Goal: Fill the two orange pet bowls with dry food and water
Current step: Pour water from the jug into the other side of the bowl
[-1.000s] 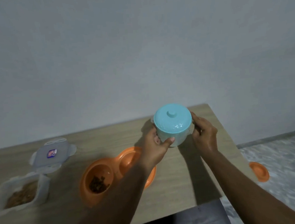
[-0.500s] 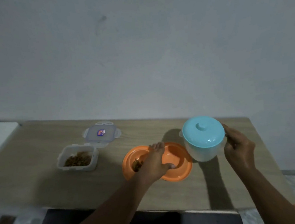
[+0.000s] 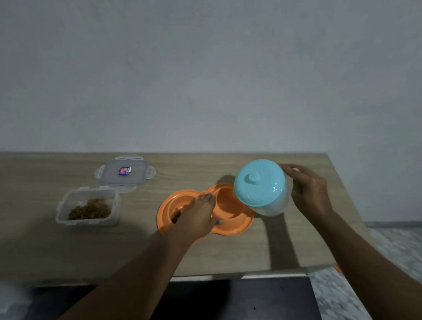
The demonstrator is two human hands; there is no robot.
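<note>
An orange double pet bowl [image 3: 232, 230] lies on the wooden table [image 3: 35, 249]. Its left well holds some brown dry food [image 3: 176, 215]; its right well [image 3: 227, 205] looks bare inside. My left hand [image 3: 199, 217] lies flat across the bowl's middle, pressing on it. My right hand [image 3: 308, 192] grips a white jug with a light blue lid [image 3: 259, 183], tilted leftward over the right well. No water is visible flowing.
A clear plastic box of dry food [image 3: 89, 209] stands open to the left, its clear lid [image 3: 125, 173] lying behind it. The table's right edge is close to my right forearm. A dark stool or seat [image 3: 241, 306] sits under the front edge.
My left hand left the jug and settled on the orange bowl. My right hand alone carried the jug leftward and tipped it over the right well. The view shifted left.
</note>
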